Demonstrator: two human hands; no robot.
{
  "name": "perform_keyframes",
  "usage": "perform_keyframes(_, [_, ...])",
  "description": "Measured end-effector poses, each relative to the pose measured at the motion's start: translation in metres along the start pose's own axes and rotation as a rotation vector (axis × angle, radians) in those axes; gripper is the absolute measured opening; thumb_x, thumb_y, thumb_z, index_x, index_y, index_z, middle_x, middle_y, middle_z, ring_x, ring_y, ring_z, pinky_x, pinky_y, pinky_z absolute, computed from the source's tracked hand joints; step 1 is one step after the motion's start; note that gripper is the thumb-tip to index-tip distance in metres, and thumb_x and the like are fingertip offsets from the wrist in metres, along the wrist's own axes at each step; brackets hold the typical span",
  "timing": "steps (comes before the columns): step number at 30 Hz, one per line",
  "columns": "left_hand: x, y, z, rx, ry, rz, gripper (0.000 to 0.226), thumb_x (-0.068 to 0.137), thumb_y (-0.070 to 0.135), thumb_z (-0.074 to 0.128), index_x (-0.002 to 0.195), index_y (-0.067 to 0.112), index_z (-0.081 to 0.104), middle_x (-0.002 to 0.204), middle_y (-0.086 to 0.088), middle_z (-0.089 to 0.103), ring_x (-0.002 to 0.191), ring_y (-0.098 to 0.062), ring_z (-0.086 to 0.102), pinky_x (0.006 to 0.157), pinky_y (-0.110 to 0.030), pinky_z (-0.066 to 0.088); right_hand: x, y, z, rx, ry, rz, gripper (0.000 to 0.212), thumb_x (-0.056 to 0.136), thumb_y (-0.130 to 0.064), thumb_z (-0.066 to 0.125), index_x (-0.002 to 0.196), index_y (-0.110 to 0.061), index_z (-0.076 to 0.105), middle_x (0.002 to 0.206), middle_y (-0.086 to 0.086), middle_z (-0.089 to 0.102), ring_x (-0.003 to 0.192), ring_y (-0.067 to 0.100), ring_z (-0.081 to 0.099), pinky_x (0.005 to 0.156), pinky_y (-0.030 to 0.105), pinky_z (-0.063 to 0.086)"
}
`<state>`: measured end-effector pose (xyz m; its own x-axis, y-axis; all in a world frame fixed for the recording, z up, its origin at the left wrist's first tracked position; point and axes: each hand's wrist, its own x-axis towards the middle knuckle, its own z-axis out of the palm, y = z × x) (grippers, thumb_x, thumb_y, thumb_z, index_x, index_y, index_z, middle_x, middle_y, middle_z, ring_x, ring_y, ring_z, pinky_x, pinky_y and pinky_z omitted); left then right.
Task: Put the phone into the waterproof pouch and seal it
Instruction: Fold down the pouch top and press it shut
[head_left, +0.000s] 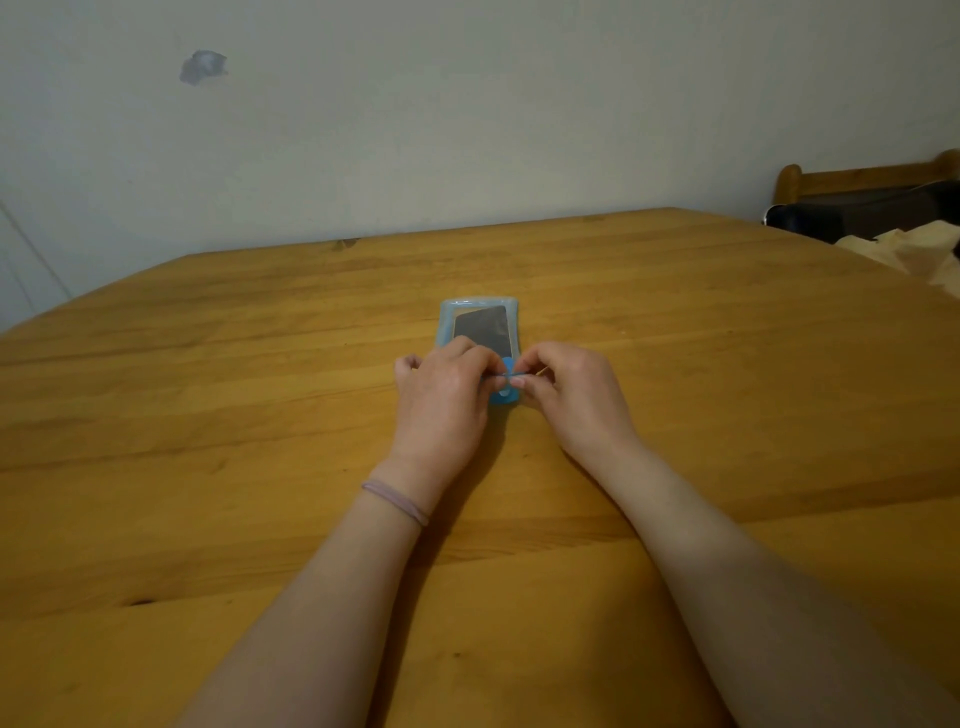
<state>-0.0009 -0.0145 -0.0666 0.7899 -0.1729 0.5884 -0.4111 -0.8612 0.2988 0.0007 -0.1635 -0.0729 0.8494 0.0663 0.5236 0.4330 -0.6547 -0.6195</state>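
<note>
I list: wooden table (727, 364); pale wall (467, 130) with a grey patch (203, 66); wooden chair back (857, 179) far right; crumpled cream cloth (914, 254) below it.

Fig.: Wooden plank table (260, 415), knots visible in top.
Waterproof pouch (478, 303) lies flat near centre of surface, long axis toward far edge, phone (480, 327) inside. Crumpled cream sheet (924, 254) by far-right corner; on or off table unclear.
</note>
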Motion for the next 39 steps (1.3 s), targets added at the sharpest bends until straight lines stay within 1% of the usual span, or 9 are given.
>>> perform_keyframes(8, [0.001,0.000,-0.001,0.131,-0.009,0.078,0.010,0.094,0.024,0.053,0.090,0.022,0.062,0.091,0.006,0.061,0.084,-0.018,0.058,0.084,-0.044,0.031,0.000,-0.001,0.001,-0.025,0.004,-0.003,0.001,0.084,-0.019,0.069,0.085,-0.018,0.068,0.082,-0.006,0.066,0.074,0.009,0.059,0.066,0.031,0.050])
perform_keyframes(14, [0.003,0.004,-0.002,0.110,0.025,0.054,0.006,0.091,0.027,0.057,0.091,0.024,0.062,0.092,0.007,0.062,0.085,-0.016,0.059,0.083,-0.042,0.034,0.001,-0.003,-0.001,0.070,0.091,0.028,0.004,0.081,-0.011,0.072,0.083,-0.014,0.070,0.077,-0.005,0.067,0.069,0.005,0.057,0.064,0.014,0.044])
perform_keyframes(17, [0.003,0.003,-0.004,0.123,0.018,0.055,0.008,0.087,0.029,0.062,0.093,0.024,0.064,0.094,0.007,0.063,0.088,-0.016,0.059,0.086,-0.043,0.034,0.002,-0.002,-0.004,0.102,0.119,0.054,0.003,0.081,-0.008,0.071,0.082,-0.012,0.070,0.075,-0.002,0.067,0.070,0.009,0.060,0.064,0.021,0.048])
perform_keyframes(22, [0.003,0.002,-0.008,0.154,0.033,0.087,0.008,0.089,0.019,0.060,0.090,0.019,0.068,0.089,0.003,0.066,0.084,-0.018,0.061,0.086,-0.043,0.033,0.002,-0.002,-0.006,0.040,0.043,0.008,0.010,0.081,-0.013,0.072,0.091,-0.015,0.071,0.087,-0.004,0.067,0.078,0.007,0.060,0.071,0.018,0.048])
perform_keyframes(26, [0.002,0.004,-0.007,0.196,0.048,0.122,0.010,0.090,0.016,0.058,0.089,0.019,0.067,0.087,0.004,0.064,0.081,-0.017,0.060,0.086,-0.041,0.032,0.003,-0.003,-0.007,-0.030,0.030,-0.057,0.005,0.081,-0.012,0.071,0.086,-0.012,0.071,0.086,0.001,0.066,0.078,0.012,0.058,0.069,0.025,0.047])
perform_keyframes(29, [0.002,0.004,-0.005,0.196,0.050,0.136,0.010,0.088,0.014,0.059,0.087,0.020,0.067,0.084,0.005,0.064,0.078,-0.017,0.060,0.085,-0.040,0.032,0.003,-0.004,-0.007,-0.055,0.021,-0.073,0.003,0.082,-0.011,0.070,0.084,-0.012,0.069,0.084,-0.002,0.061,0.076,0.012,0.055,0.067,0.026,0.044])
perform_keyframes(34, [0.003,0.007,-0.005,0.153,0.029,0.093,0.009,0.087,0.017,0.059,0.092,0.021,0.066,0.090,0.005,0.064,0.084,-0.018,0.060,0.083,-0.041,0.032,0.004,-0.003,-0.006,-0.065,0.035,-0.027,0.005,0.083,-0.012,0.067,0.081,-0.016,0.066,0.083,-0.006,0.057,0.074,0.010,0.053,0.064,0.025,0.041])
perform_keyframes(37, [0.003,0.002,-0.008,0.128,0.018,0.045,0.021,0.080,0.019,0.067,0.101,0.022,0.063,0.096,0.004,0.062,0.091,-0.019,0.059,0.086,-0.041,0.034,0.006,0.002,-0.008,-0.039,0.100,0.039,0.014,0.084,-0.011,0.065,0.078,-0.022,0.059,0.086,-0.005,0.057,0.077,0.011,0.051,0.066,0.025,0.037])
perform_keyframes(39, [0.004,-0.003,-0.011,0.121,0.026,0.024,0.021,0.077,0.021,0.071,0.097,0.021,0.064,0.097,0.002,0.061,0.094,-0.021,0.057,0.085,-0.039,0.034,0.008,0.006,-0.010,-0.020,0.127,0.068,0.017,0.084,-0.009,0.065,0.079,-0.022,0.056,0.088,-0.004,0.057,0.076,0.011,0.050,0.066,0.025,0.034])
